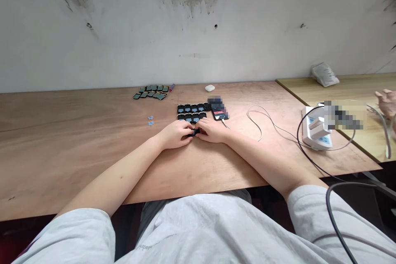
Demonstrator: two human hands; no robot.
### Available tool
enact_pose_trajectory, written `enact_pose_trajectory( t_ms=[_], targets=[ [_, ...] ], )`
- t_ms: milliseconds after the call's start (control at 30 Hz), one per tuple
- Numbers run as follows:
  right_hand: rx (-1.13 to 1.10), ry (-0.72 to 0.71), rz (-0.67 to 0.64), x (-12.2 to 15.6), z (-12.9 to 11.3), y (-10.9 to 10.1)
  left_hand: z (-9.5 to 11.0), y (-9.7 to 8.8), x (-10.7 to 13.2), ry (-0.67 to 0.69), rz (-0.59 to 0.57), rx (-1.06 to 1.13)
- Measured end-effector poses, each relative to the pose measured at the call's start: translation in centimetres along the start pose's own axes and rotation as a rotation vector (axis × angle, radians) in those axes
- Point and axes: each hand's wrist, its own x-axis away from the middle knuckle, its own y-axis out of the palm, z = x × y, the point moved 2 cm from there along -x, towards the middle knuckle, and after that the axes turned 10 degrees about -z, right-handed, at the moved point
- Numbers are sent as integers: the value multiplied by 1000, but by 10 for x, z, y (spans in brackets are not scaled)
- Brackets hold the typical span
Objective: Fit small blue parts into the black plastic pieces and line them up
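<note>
My left hand (175, 134) and my right hand (213, 130) rest together on the wooden table (77, 148), fingers curled around a small black part (195, 132) held between them. Just beyond my fingertips lie two rows of several small black framed modules (192, 112) with bluish faces. To their right a phone (219, 111) with a lit screen lies flat, a white cable (260, 121) plugged into it. Farther back left is a loose group of several green flat pieces (152, 91).
A white earbud case (209, 88) sits near the wall. Two tiny pale bits (150, 120) lie left of the modules. A white power strip (318, 132) with plugs and black cord sits at right. Another person's hand (386, 102) shows at the right edge over a lighter table (349, 86).
</note>
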Motion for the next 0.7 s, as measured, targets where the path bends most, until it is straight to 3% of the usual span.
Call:
enact_pose_trajectory(
  t_ms=[133,467,700],
  targets=[
    [-3,8,7,1,1,1,-5,4,2,8,86,117],
    [-28,12,7,0,7,3,-3,1,0,5,36,102],
    [-22,28,6,0,3,-1,-6,5,3,-46,69,205]
  ],
)
